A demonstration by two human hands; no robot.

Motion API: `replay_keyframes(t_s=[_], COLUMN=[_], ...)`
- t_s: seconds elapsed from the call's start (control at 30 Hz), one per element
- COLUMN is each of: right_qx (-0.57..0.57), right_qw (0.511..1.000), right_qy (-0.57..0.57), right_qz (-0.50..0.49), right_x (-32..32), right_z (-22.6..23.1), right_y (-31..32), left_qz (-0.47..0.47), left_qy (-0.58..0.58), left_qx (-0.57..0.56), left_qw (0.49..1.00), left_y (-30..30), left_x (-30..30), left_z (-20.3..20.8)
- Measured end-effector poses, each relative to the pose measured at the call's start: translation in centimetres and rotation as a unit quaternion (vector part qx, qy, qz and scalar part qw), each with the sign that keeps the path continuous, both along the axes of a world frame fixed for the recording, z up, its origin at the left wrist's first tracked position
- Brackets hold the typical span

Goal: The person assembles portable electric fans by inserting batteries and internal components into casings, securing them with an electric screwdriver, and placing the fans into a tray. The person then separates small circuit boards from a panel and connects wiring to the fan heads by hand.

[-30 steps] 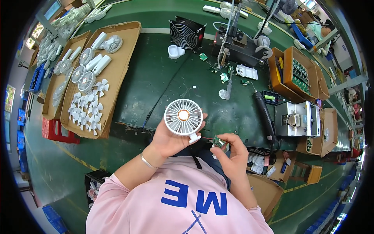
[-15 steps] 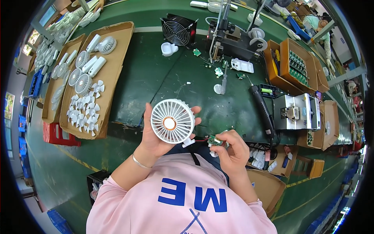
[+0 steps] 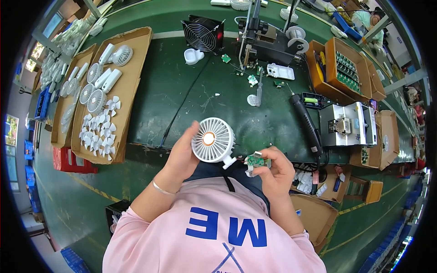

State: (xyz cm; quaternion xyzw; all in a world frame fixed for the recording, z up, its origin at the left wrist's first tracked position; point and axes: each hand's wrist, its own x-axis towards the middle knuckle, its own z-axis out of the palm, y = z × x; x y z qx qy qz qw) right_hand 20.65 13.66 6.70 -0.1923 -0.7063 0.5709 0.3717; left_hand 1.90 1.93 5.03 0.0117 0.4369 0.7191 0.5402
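Note:
In my left hand (image 3: 181, 157) is a white fan head (image 3: 214, 140), its round ribbed grille tilted to the right and an orange ring at its centre. A short white stub (image 3: 230, 162) sticks out at its lower right. My right hand (image 3: 276, 172) pinches a small green circuit board (image 3: 256, 160) between thumb and fingers, just right of the stub. A pale part hangs below the board. Both things are held above my lap, at the bench's near edge.
Cardboard trays (image 3: 132, 91) with fans and white blades stand left. A black cooling fan (image 3: 203, 35) and a soldering stand with a wire spool (image 3: 297, 40) are at the back. An electric screwdriver (image 3: 307, 125), a metal box (image 3: 348, 129) and a box of boards (image 3: 348, 70) lie right.
My left hand has turned the fan head so its grille faces more to the left, and moved it slightly right. The circuit board is tilted differently in my right hand.

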Motion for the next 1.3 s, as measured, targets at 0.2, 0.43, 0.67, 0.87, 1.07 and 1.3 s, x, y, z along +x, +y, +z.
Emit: replay_keyframes(t_s=[0.2,0.43,0.67,0.87,1.07,1.3], right_qx=[0.072,-0.013,-0.026,0.021,0.167,0.009], right_qw=[0.996,0.996,0.994,0.993,0.973,0.980], right_qy=[-0.030,-0.091,-0.107,-0.113,-0.158,-0.104], right_qz=[-0.033,0.011,-0.011,0.009,0.003,-0.170], right_x=[-1.2,-2.1,-1.8,-2.3,-1.9,1.1], right_z=[0.9,2.0,1.6,2.1,3.5,2.6], right_y=[0.2,0.0,0.2,0.3,-1.3,2.6], left_qz=[-0.011,-0.069,-0.123,-0.150,-0.078,0.133], left_qy=[0.676,0.363,0.163,0.189,0.352,0.327], left_qx=[0.070,0.025,0.052,-0.028,-0.059,-0.066], left_qw=[0.734,0.929,0.978,0.970,0.931,0.933], left_y=[-0.3,0.4,0.5,0.8,0.9,0.1], left_x=[1.7,4.3,3.0,2.9,4.0,-0.1], left_z=[2.4,4.1,4.3,4.1,3.7,3.1])
